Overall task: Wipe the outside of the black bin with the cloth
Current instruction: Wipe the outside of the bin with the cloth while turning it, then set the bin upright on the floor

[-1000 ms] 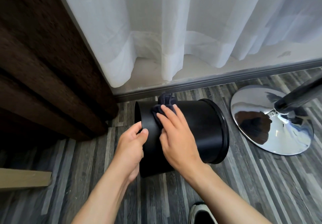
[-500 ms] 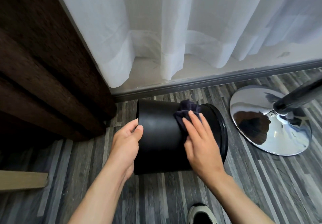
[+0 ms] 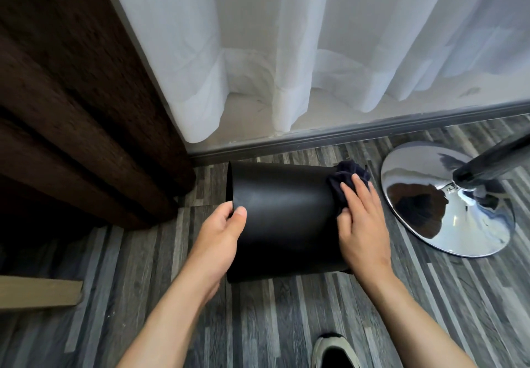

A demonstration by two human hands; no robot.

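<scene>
Round black plastic bin (image 3: 282,218) on its side on grey wood-plank floor (image 3: 272,324), just before the skirting under sheer white curtain (image 3: 286,52); inside hidden, contents cannot be told. Left hand (image 3: 219,235) gripping the bin's left end, thumb on the outer wall, fingers curled round the edge. Right hand (image 3: 362,220) flat, fingers together, pressing crumpled dark navy cloth (image 3: 345,178) against the right end. Round chrome pedestal base (image 3: 447,198) near, to the right.
</scene>
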